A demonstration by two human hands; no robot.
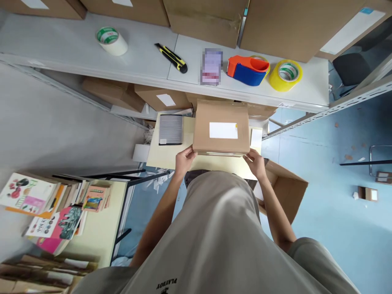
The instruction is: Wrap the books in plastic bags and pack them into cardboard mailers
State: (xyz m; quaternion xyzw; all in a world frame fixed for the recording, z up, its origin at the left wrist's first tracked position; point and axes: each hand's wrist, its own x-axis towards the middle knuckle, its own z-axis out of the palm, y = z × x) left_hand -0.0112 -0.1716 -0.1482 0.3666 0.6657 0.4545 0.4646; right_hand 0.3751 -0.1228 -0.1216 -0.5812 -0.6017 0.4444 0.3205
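While both hands grip the near corners of the sealed cardboard box, the left hand at one corner and the right hand at the other, fingers curled round the lower edge, the box sits flat on the small pale bench with its white label facing up. To handle it well, I would say keep the grip even on both corners so it slides or lifts level, and mind the grey ribbed filter-like pad lying just beside it to the left. Above stands a white shelf carrying a roll of white tape, a yellow-and-black utility knife, an orange and blue tape dispenser and a yellow tape roll. Stacked books crowd a second table at lower left, and an open carton rests on the blue floor.
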